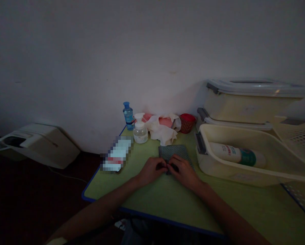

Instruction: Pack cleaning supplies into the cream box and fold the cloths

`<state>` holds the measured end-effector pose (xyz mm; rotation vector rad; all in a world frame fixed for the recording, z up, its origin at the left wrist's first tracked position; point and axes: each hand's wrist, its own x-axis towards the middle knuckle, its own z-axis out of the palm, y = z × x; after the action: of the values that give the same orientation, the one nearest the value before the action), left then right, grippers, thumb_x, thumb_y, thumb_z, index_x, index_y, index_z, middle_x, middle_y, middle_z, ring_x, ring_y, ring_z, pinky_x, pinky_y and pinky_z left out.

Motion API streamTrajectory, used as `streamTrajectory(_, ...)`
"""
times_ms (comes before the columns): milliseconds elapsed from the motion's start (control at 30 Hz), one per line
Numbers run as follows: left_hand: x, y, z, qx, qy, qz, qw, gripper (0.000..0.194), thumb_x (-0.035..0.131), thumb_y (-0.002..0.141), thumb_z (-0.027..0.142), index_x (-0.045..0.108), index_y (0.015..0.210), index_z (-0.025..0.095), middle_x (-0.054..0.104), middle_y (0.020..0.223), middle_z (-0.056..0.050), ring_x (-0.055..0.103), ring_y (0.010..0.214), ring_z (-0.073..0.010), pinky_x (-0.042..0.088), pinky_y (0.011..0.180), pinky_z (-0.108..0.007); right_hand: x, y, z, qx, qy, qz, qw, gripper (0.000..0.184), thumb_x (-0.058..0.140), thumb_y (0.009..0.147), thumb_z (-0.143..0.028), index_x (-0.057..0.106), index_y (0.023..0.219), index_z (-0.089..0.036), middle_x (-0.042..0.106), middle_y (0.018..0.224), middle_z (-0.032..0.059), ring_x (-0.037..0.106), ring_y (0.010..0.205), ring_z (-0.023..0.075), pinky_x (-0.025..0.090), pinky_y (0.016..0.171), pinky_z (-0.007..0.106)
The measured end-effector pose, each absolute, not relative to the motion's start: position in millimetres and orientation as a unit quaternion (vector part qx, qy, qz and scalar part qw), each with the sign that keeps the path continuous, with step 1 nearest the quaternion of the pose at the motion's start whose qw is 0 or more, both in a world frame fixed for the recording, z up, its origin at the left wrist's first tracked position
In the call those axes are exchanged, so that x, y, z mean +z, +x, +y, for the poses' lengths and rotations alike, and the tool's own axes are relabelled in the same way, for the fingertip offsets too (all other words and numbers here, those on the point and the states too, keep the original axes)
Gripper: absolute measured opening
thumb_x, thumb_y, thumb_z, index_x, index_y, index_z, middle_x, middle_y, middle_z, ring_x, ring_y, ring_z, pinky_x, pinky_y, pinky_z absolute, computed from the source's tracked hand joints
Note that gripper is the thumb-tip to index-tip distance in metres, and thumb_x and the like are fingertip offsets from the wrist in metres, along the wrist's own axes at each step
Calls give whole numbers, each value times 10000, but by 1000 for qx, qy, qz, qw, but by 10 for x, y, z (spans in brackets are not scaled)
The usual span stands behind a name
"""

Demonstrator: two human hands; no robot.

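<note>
Both hands meet at the near edge of a grey-green mesh-like cloth or pouch (176,151), which lies on the green tabletop (147,195). My left hand (153,169) is closed in a pinch, thumb and fingertips together. My right hand (181,169) pinches in the same way, its fingertips touching those of the left. Between the fingertips sits something small and dark, too dim to name. Past the cloth lie a crumpled white cloth (161,131) with pink fabric and a red woven basket (187,123).
On the left stand a blue bottle (128,117) and a clear pump bottle (140,132), with a blurred-out phone-like screen (118,154) nearer. To the right, an open cream bin (259,178) holds a white-and-green canister (234,154); lidded boxes (246,105) are stacked behind. A white container (45,143) stands beyond the table.
</note>
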<state>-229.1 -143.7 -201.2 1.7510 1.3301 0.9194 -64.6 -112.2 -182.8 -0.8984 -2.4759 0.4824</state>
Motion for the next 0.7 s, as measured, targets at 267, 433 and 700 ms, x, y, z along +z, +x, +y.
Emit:
streamTrajectory(267,-2014,-2318,-1424,340,736,497,308,167,537,720,76,662,809,140,619,759,-25,553,720,-139,429,684,-237,-1861,-644,-1112,187,-345,-879,272,104,481,766,-88,545,753,-168,541,776,29,540,724,148,435,659,261)
streamTrajectory(433,-2007,-2317,-1424,334,749,487,299,196,524,750,82,679,851,148,593,816,-42,551,744,-141,436,673,-237,-1891,-645,-1100,172,-362,-866,300,118,473,729,-69,510,756,-177,527,789,31,534,731,158,440,678,284)
streamTrajectory(700,-1970,-2325,-1451,302,791,473,243,208,527,785,96,667,925,159,549,851,-48,522,793,-149,429,741,-262,-1872,-643,-1110,158,-352,-858,340,127,429,761,-81,487,761,-193,520,789,39,531,737,163,453,687,289)
